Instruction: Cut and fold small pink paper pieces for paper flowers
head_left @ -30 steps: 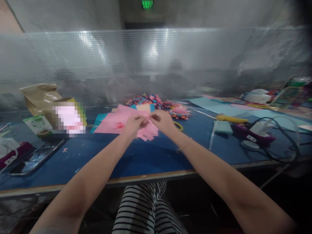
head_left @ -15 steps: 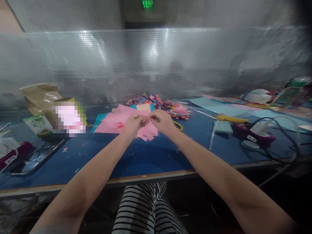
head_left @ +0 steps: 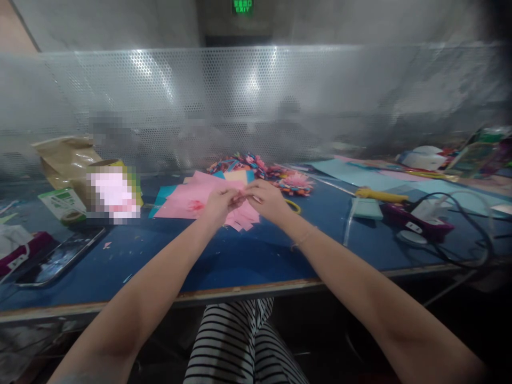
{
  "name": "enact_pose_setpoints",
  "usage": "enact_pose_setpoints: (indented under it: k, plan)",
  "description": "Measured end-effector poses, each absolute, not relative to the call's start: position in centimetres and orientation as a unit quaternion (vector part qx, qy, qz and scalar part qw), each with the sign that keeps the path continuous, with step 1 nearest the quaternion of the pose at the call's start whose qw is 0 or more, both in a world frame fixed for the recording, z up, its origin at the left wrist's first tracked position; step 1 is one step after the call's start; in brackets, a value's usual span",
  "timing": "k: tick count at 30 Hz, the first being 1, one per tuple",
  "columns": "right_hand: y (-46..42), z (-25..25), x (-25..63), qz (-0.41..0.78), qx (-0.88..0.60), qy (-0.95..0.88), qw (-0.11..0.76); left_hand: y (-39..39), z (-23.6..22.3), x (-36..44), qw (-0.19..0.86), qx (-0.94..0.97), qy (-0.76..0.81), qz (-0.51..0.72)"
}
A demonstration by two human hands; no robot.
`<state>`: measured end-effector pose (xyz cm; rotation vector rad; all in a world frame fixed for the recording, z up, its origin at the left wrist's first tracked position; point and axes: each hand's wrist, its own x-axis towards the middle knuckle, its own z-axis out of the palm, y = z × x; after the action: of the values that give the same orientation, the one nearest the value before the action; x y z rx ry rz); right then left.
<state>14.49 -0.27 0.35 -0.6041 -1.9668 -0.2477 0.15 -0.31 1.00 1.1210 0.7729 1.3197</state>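
Observation:
Above the papers, my left hand [head_left: 223, 205] and my right hand [head_left: 267, 198] meet fingertip to fingertip. Both are closed in a pinch on a small pink piece of paper, mostly hidden by the fingers. Under and behind them lie pink paper sheets [head_left: 176, 204], one with a reddish tuft [head_left: 196, 206] on it. Cut pink paper strips [head_left: 242, 218] lie just below the fingers. A blue sheet [head_left: 160, 199] sticks out at the left of the pile. Beyond my hands is a heap of colourful fringed paper pieces [head_left: 294, 184].
A phone [head_left: 60, 258], a green-and-white packet [head_left: 63, 207] and a brown bag [head_left: 66, 157] are on the left. To the right lie a yellow-handled tool [head_left: 380, 195], a purple power strip [head_left: 424, 221] with cables, and light blue sheets [head_left: 352, 173]. A perforated metal screen [head_left: 168, 96] stands behind the table.
My right fingers have shifted slightly against the left fingertips. The hands otherwise stay in the same place, and the things on the table have not moved.

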Motion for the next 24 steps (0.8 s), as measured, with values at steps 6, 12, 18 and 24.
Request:
enact_pose_setpoints:
  k: [6, 12, 18, 24]
  plan:
    - [-0.37, 0.45, 14.45, -0.098, -0.258, -0.824, 0.495, -0.54, 1.15, 0.01, 0.581, 0.493, 0.323, 0.561]
    - [-0.39, 0.52, 14.38, -0.056, -0.263, -0.819, 0.508, -0.28, 1.01, -0.03, 0.577, 0.507, 0.308, 0.561]
    - [-0.45, 0.54, 13.82, 0.136, -0.345, -0.736, 0.566, -0.51, 1.22, 0.02, 0.576, 0.493, 0.310, 0.573]
    - [-0.49, 0.80, 13.54, 0.315, -0.360, -0.690, 0.543, -0.78, 1.28, 0.05, 0.556, 0.506, 0.320, 0.577]
